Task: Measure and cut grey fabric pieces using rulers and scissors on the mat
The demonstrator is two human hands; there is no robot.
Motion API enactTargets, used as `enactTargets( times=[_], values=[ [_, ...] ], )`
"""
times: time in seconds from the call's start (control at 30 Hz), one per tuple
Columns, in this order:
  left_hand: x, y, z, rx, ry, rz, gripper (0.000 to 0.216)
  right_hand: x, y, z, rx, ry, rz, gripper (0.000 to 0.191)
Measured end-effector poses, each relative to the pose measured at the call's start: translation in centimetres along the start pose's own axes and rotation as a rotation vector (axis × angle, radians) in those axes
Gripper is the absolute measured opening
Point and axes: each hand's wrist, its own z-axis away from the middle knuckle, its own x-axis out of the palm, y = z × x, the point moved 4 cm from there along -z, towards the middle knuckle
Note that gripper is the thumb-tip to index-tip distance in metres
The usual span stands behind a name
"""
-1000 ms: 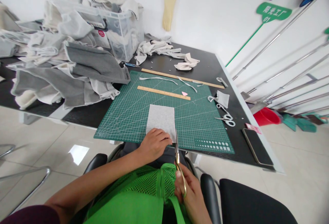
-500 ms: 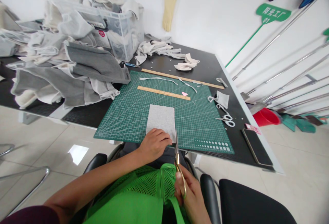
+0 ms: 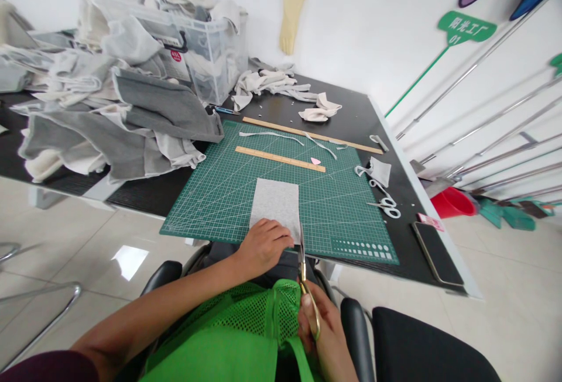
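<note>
**Fig. Cutting a grey cloth piece on a green cutting mat, seen from the wearer's head.**

The left hand (image 3: 263, 245) lies on the near edge of the cloth piece (image 3: 276, 202), fingers pressed together and bent over it, holding it down on the cutting mat (image 3: 211, 195). The right hand (image 3: 324, 330), low over the lap, grips the gold-handled scissors (image 3: 304, 274) with its fingers closed through the loops. The blades point away from the body along the cloth's right edge and look nearly closed. Beyond the cloth lie a short ruler (image 3: 279, 158) and a long ruler (image 3: 309, 134). White scissors (image 3: 388, 207) and a phone (image 3: 435, 245) lie right of the mat. A heap of grey fabric (image 3: 118, 107) fills the table's left side.
</note>
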Motion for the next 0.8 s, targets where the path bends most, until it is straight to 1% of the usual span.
enactTargets(
  times=[0.1,0.2,0.33,0.47,0.6,0.8],
  values=[
    [-0.1,0.0,0.0,0.001,0.003,0.006,0.014,0.3,-0.4,-0.2,-0.016,-0.016,-0.026,0.052],
    [0.0,0.0,0.0,-0.001,-0.002,0.005,0.016,0.6,-1.1,-0.8,-0.037,-0.032,0.010,0.050],
    [0.1,0.0,0.1,-0.005,-0.015,0.000,0.016,0.7,-1.9,-1.7,-0.044,-0.017,0.091,0.054],
    [0.0,-0.1,0.1,-0.009,-0.020,0.016,0.016,0.7,-2.1,-2.2,-0.029,-0.011,0.100,0.058],
    [0.0,-0.1,0.1,-0.013,-0.039,0.024,0.017,0.7,-2.4,-2.3,-0.030,-0.002,0.126,0.060],
    [-0.2,-0.1,0.1,-0.011,-0.028,0.033,0.017,0.9,-2.8,-2.2,-0.027,0.016,0.146,0.059]
  ],
)
